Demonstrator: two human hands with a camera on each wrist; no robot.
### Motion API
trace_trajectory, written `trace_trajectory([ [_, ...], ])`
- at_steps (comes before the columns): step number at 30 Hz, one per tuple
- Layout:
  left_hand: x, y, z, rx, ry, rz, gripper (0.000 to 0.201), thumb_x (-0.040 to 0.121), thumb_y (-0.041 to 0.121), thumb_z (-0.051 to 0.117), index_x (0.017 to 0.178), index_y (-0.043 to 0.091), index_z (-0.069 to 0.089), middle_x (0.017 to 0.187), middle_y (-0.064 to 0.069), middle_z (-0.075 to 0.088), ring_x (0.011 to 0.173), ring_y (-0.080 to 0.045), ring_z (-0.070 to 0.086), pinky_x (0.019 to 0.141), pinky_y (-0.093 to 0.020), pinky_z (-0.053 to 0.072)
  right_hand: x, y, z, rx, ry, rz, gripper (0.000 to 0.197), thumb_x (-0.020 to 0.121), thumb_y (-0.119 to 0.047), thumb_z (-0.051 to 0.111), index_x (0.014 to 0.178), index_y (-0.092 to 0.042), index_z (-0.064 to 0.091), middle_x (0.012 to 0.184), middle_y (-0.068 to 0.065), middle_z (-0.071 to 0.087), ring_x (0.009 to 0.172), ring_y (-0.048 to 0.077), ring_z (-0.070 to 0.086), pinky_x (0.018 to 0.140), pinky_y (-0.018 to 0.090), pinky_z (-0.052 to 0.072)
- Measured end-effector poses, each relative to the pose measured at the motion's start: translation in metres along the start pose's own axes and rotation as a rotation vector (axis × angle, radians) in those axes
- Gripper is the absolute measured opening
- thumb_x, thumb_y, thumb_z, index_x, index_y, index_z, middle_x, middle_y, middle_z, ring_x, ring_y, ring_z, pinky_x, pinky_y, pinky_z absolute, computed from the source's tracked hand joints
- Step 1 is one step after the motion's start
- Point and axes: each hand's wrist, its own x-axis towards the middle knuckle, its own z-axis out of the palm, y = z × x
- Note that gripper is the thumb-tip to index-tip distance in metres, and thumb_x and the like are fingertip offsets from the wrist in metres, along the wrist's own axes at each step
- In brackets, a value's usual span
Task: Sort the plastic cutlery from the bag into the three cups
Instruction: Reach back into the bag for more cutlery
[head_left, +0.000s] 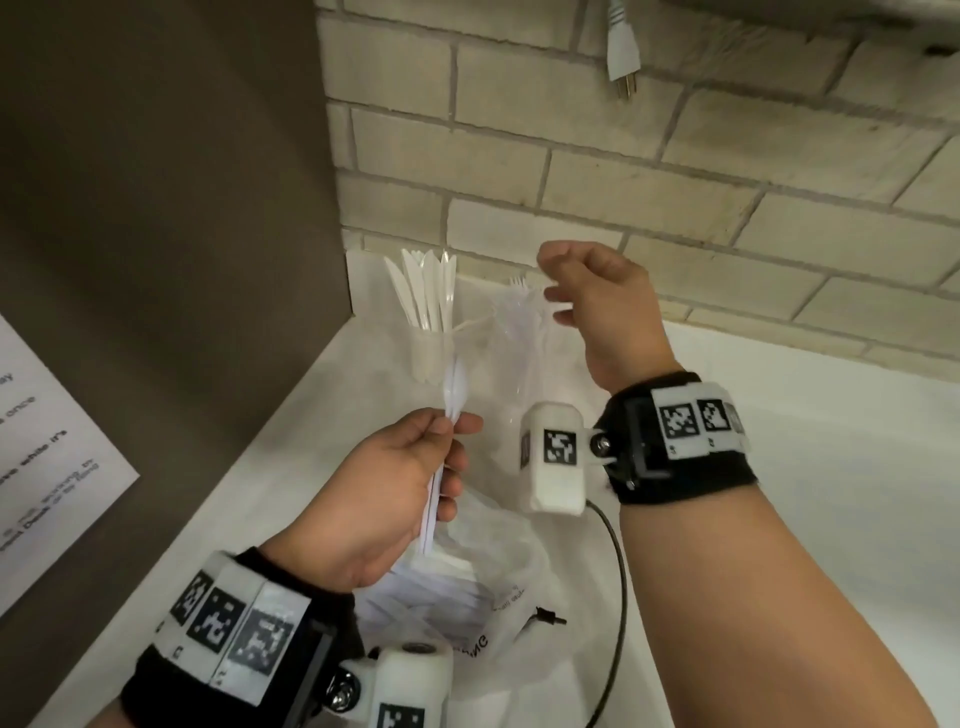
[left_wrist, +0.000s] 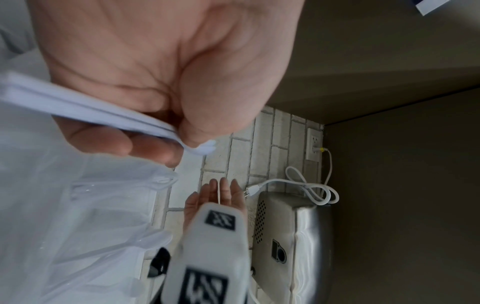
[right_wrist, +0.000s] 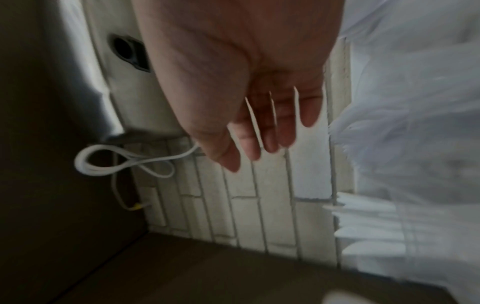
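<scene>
My left hand (head_left: 451, 427) pinches a bundle of white plastic cutlery (head_left: 448, 410) by the handles and holds it upright above the clear plastic bag (head_left: 488, 582), which has more white cutlery inside. A clear cup of knives (head_left: 430, 312) stands in the back corner. To its right stands a clear cup of forks (head_left: 519, 322). My right hand (head_left: 551, 287) hovers just above and right of the fork cup with relaxed fingers (right_wrist: 249, 148) and holds nothing. A third cup is mostly hidden behind my right wrist camera.
A cream brick wall (head_left: 675, 171) runs behind the white counter (head_left: 810, 467), and a brown side panel (head_left: 156, 208) with a printed sheet (head_left: 47, 457) closes off the left. A white plug (head_left: 623, 57) dangles overhead. A black cable (head_left: 618, 597) crosses the counter beside the bag.
</scene>
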Motion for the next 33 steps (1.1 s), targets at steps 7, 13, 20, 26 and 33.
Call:
trace_trajectory([
  [7, -0.015, 0.003, 0.004, 0.248, 0.000, 0.131, 0.018, 0.098, 0.023, 0.050, 0.104, 0.020, 0.066, 0.072, 0.004, 0.057, 0.067, -0.008, 0.053, 0.068, -0.028, 0.049, -0.079, -0.002, 0.007, -0.285, -0.494, 0.093, 0.039, 0.088, -0.039, 0.066, 0.120, -0.020, 0.057, 0.077, 0.003, 0.071, 0.052, 0.010, 0.058, 0.049, 0.028, 0.043],
  [13, -0.026, -0.001, -0.008, 0.620, 0.080, 0.300, 0.017, 0.087, 0.029, 0.066, 0.102, 0.020, 0.069, 0.091, 0.002, 0.072, 0.083, -0.009, 0.067, 0.078, -0.016, 0.050, -0.106, 0.011, 0.008, -0.283, -0.414, 0.058, 0.016, 0.095, -0.009, 0.049, 0.104, -0.015, 0.061, 0.087, 0.004, 0.074, 0.047, 0.013, 0.053, 0.048, 0.023, 0.044],
  [20, -0.034, -0.007, -0.030, 1.237, 0.222, 0.342, 0.007, 0.082, 0.042, 0.067, 0.076, 0.043, 0.063, 0.102, 0.025, 0.059, 0.123, -0.009, 0.040, 0.093, -0.035, 0.025, -0.092, -0.007, -0.039, -0.149, -0.096, -0.066, 0.017, 0.097, -0.005, 0.045, 0.098, -0.014, 0.060, 0.085, 0.007, 0.071, 0.043, 0.013, 0.049, 0.047, 0.027, 0.040],
  [26, -0.025, -0.014, -0.036, 1.273, -0.002, 0.206, 0.024, 0.084, 0.021, 0.069, 0.093, 0.042, 0.065, 0.114, 0.021, 0.041, 0.114, -0.010, 0.049, 0.095, -0.019, 0.033, -0.036, -0.022, -0.089, -0.391, 0.390, -0.451, 0.024, 0.093, -0.009, 0.036, 0.101, -0.019, 0.057, 0.076, -0.011, 0.061, 0.062, 0.010, 0.056, 0.061, 0.038, 0.054],
  [33, -0.013, -0.021, -0.032, 1.300, -0.023, 0.176, 0.053, 0.087, 0.006, 0.060, 0.135, 0.025, 0.050, 0.129, 0.010, 0.022, 0.107, -0.003, 0.038, 0.089, -0.008, 0.028, 0.015, 0.015, -0.103, -0.719, 0.344, -0.276, 0.031, 0.095, -0.006, 0.032, 0.114, -0.005, 0.057, 0.096, 0.013, 0.065, 0.085, 0.024, 0.057, 0.077, 0.030, 0.047],
])
